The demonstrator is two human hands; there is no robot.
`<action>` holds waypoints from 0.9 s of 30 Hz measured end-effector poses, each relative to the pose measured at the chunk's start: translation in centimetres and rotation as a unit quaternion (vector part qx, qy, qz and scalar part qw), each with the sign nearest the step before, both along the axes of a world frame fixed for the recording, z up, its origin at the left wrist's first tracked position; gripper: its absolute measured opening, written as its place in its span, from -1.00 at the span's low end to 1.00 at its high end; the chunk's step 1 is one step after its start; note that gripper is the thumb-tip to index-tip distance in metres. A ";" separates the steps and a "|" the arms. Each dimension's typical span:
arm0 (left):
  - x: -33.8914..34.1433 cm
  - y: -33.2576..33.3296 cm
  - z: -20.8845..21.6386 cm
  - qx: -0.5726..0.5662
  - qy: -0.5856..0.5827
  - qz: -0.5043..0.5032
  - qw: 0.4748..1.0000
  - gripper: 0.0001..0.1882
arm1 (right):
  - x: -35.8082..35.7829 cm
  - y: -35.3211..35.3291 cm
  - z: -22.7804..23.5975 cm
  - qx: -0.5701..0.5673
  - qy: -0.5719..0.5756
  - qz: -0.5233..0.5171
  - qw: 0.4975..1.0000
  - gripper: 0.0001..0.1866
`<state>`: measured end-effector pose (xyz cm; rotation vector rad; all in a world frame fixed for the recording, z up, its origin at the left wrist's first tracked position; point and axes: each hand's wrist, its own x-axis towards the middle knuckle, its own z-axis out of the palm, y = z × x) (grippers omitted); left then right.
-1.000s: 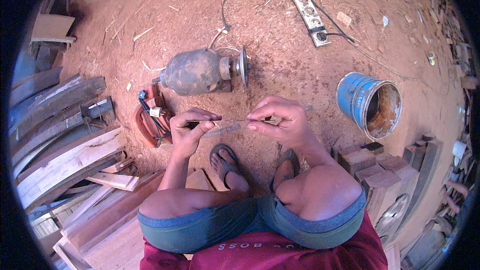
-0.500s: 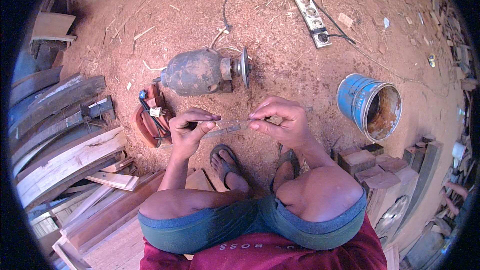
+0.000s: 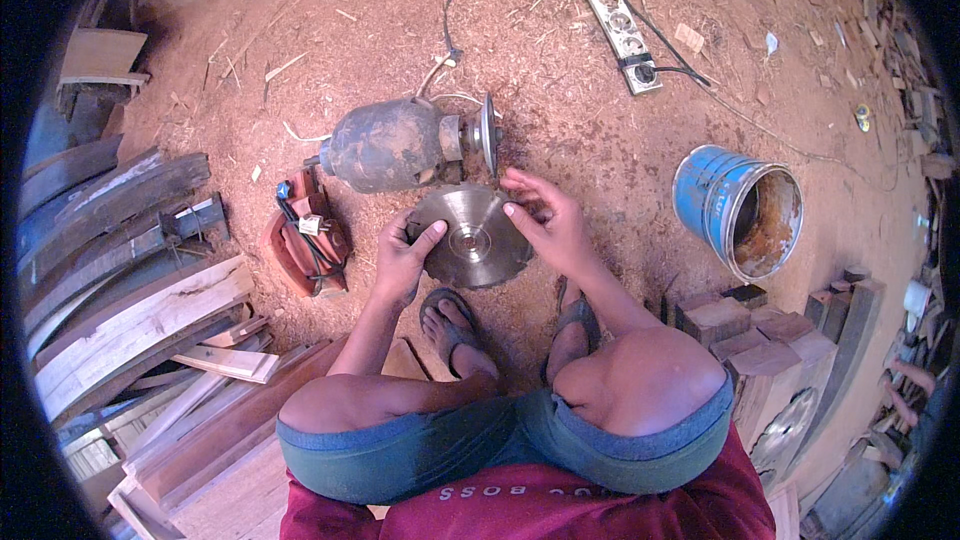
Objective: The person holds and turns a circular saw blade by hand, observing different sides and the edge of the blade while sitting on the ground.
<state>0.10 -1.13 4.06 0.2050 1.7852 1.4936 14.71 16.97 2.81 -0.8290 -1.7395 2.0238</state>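
Note:
A round steel circular saw blade (image 3: 468, 265) is tilted face up between my hands, above my feet. My left hand (image 3: 403, 258) grips its left edge, thumb on the face and fingers behind. At the upper right edge, my right hand (image 3: 553, 228) holds the rim with its thumb on the face. Its index finger stretches out past the rim, and the other fingertips are partly hidden. Just beyond the blade lies a dusty electric motor (image 3: 390, 145) with a disc (image 3: 489, 136) mounted upright on its shaft.
A red power tool (image 3: 305, 235) with a bundled cord lies on the left. Stacked planks (image 3: 150, 320) fill the left side. A blue bucket (image 3: 710, 185) lies tipped at right, near wood blocks (image 3: 760, 340) and another saw blade (image 3: 785, 427). A power strip (image 3: 622, 35) sits farther off.
The saw blade has turned from edge-on to showing its face. My left hand has shifted slightly right; my right hand has moved a little up the rim, its index finger now extended.

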 end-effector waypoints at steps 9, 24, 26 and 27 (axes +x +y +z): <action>-0.5 -0.5 -0.4 0.004 -0.054 0.003 0.999 -0.70 | 0.0 1.2 0.5 0.313 0.050 0.106 0.943 -0.46; -0.5 -0.2 -0.2 0.004 -0.073 0.011 0.997 -0.71 | 0.1 1.2 0.4 0.279 0.067 0.057 0.956 -0.49; -0.5 -0.2 -0.2 0.008 -0.071 0.015 0.997 -0.69 | 0.1 1.2 0.3 0.288 0.070 0.053 0.954 -0.49; -0.5 -0.2 0.0 0.008 -0.071 0.015 0.997 -0.69 | 0.1 1.2 0.5 0.287 0.070 0.053 0.954 -0.49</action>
